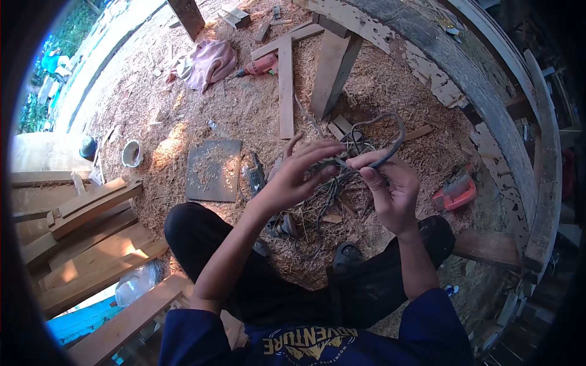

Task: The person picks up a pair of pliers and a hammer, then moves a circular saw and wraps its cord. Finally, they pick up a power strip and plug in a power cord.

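Observation:
My right hand [390,189] pinches a grey cable [400,137] between thumb and fingers; the cable arcs up in a loop above it. My left hand [299,174] is beside it, its fingers stretched out and apart, with the cable close to its fingertips. Whether the left thumb touches the cable is hard to see. Below both hands, a tangle of dark cords [329,198] lies on the shavings. A dark power tool [255,177] sits just left of my left hand, partly hidden by the wrist.
Wood shavings cover the ground. A red drill [262,64], a pink cloth [210,64] and a wooden post [332,73] are ahead. A red power tool [455,192] lies right. At left are a dark board [213,171], a cup [131,154] and stacked planks [91,244].

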Demonstrator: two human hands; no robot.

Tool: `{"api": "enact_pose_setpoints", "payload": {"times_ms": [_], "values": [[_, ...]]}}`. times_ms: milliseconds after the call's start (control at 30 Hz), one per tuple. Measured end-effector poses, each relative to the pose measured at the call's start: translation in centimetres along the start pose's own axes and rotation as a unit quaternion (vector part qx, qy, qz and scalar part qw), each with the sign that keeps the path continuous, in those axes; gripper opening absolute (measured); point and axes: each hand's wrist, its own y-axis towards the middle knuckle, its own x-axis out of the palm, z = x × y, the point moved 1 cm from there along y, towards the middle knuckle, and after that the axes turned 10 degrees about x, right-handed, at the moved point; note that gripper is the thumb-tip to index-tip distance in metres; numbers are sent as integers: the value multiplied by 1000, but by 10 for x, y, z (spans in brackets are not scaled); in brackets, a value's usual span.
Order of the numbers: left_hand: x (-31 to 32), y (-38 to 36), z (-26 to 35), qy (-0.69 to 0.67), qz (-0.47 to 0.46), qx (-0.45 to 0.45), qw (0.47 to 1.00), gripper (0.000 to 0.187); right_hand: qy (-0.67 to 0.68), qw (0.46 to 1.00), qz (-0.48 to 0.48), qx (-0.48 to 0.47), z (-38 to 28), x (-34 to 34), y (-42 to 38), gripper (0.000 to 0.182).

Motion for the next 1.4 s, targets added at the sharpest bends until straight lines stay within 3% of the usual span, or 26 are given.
{"api": "enact_pose_setpoints", "payload": {"times_ms": [133,400,567,667,700,800,833,933,1067,1167,1267,1400], "values": [[5,-4,-14,25,99,4,995,39,16,999,-15,-44,7,2,3,14],[4,-3,-26,51,138,20,989,31,12,990,-38,-135,-5,4,-2,10],[0,-9,-33,108,152,39,982,27,176,978,-6,-116,-3,2,-9,22],[-6,-11,-24,143,148,34,978,26,101,993,-34,-58,9,-3,3,40],[-8,-11,-21,152,154,37,976,26,83,995,-51,-33,23,0,4,29],[-15,-10,-13,162,155,81,971,26,-44,994,-67,77,32,22,11,38],[-15,-10,-7,166,158,86,970,26,-123,986,-107,44,40,25,11,43],[-12,-12,4,166,174,96,966,27,-194,972,-124,-45,37,39,12,44],[-14,-17,6,178,151,139,962,33,-58,988,-77,-122,31,52,14,41],[-18,-19,13,165,150,152,963,29,-72,976,-108,-174,28,43,19,36],[-20,-23,6,136,158,184,961,29,-67,974,-67,-207,16,50,17,30],[-13,-22,-17,96,174,19,980,41,5,983,-18,-182,18,42,17,14]]}}
